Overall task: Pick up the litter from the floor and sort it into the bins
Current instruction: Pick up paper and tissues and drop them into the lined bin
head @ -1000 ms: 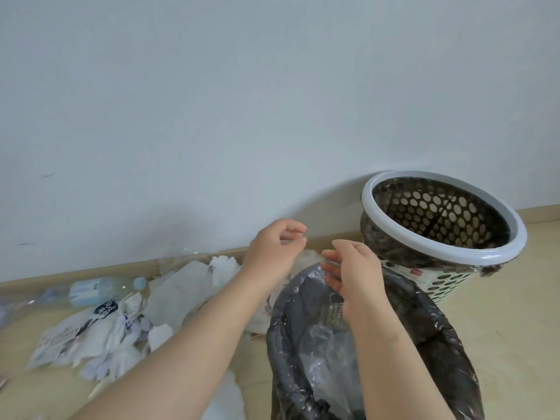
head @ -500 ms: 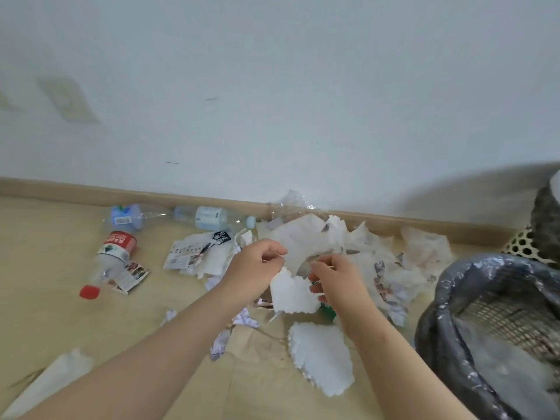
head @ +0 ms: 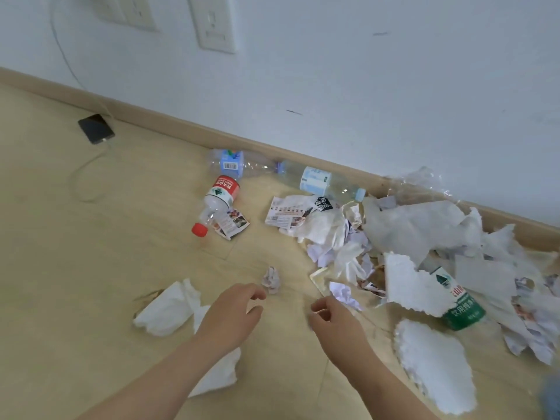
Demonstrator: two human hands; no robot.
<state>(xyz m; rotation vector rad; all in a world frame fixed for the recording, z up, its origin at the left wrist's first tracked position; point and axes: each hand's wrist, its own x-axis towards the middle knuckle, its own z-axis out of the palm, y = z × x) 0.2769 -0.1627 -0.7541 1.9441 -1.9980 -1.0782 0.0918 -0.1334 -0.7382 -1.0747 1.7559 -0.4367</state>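
Observation:
Litter lies across the wooden floor by the wall. My left hand hovers with loosely curled fingers, holding nothing, just below a small crumpled paper ball. My right hand is also loosely curled and empty, beside a crumpled white scrap. A white tissue lies left of my left hand. A red-capped bottle, two clear bottles and a green-labelled bottle lie among torn paper sheets. No bin is fully in view.
A phone lies charging on the floor at the left, its white cable looping toward wall sockets. A round white paper piece lies at the lower right. A skirting board runs along the wall.
The view has swung left and away from the bins. Both hands have dropped from in front of the paper heap to low over the floor, and still hold nothing.

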